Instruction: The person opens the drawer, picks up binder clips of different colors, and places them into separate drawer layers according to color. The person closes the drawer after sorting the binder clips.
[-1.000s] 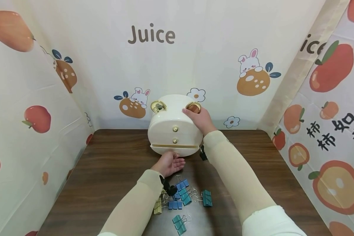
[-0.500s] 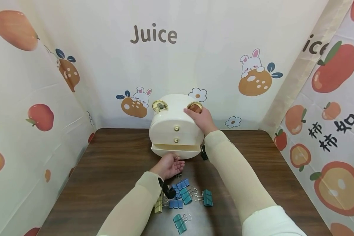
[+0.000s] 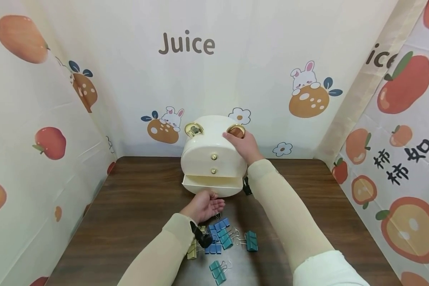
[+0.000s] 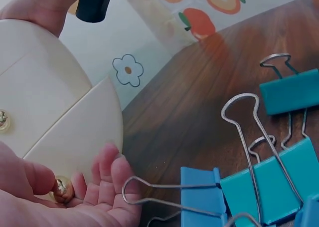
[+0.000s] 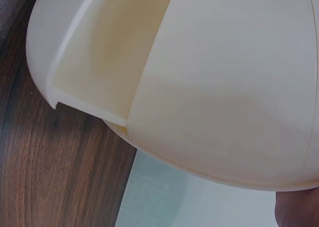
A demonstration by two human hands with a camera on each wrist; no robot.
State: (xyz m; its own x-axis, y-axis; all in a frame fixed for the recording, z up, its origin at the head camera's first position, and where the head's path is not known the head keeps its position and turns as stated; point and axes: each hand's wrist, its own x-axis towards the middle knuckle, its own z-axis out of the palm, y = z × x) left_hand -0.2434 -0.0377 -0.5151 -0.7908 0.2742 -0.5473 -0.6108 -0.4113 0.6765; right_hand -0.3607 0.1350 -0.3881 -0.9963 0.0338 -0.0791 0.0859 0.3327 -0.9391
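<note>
A small white drawer box [image 3: 196,161] with gold knobs and two gold-rimmed ears [image 3: 194,129] stands at the back of the table. Its bottom drawer [image 3: 232,191] is pulled part way out, and the inside that shows is bare. My left hand [image 3: 203,206], palm up below the drawer front, pinches the drawer's gold knob [image 4: 63,189] between thumb and finger; the other fingers are loosely bent. My right hand [image 3: 248,147] grips the box at its upper right by the ear, thumb on top, with the other fingers mostly hidden behind.
Blue, teal and yellow binder clips lie in a cluster just in front of my left hand, among them a blue clip [image 3: 221,225] and a yellow clip [image 3: 192,250]. A teal clip [image 3: 251,241] lies to the right, another teal clip [image 3: 218,273] nearer me. A printed curtain [image 3: 136,79] hangs behind.
My left hand has moved toward me with the knob, and the bottom drawer has slid out from a thin gap to a wider opening. My right hand has stayed on the box.
</note>
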